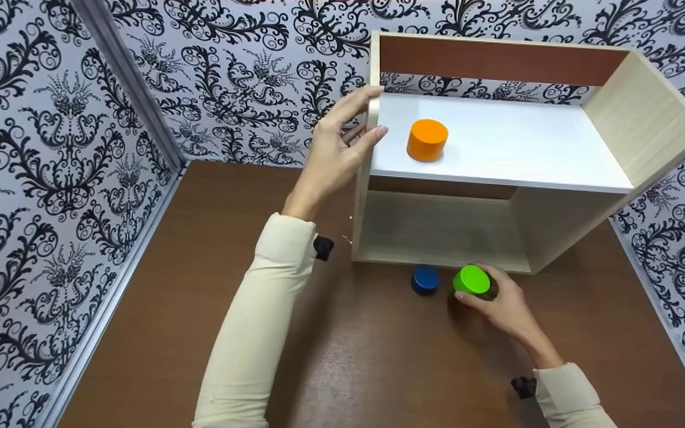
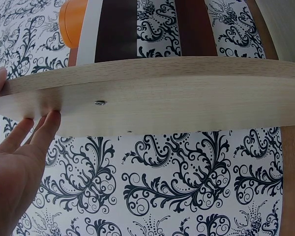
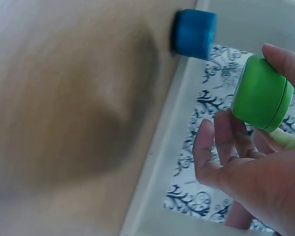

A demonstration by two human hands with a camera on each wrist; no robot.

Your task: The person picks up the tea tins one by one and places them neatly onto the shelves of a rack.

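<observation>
A small wooden shelf unit [image 1: 437, 229] with a white upper shelf [image 1: 515, 142] stands on the brown table. My left hand [image 1: 342, 139] grips the front edge of its left side panel [image 2: 187, 93], thumb on one face and fingers on the other. On the white shelf sits an orange cylinder [image 1: 427, 141], close to that hand. My right hand [image 1: 503, 300] holds a green cylinder [image 3: 260, 91] between thumb and fingers, in front of the unit's lower opening. Just left of it, a smaller blue cylinder [image 1: 424, 280] stands on the table by the unit's bottom edge.
Patterned black-and-white walls [image 1: 69, 119] enclose the table [image 1: 200, 255] at the back and both sides. The unit's right side panel [image 1: 651, 113] rises above the white shelf. A brown back rail [image 1: 497, 58] spans the top.
</observation>
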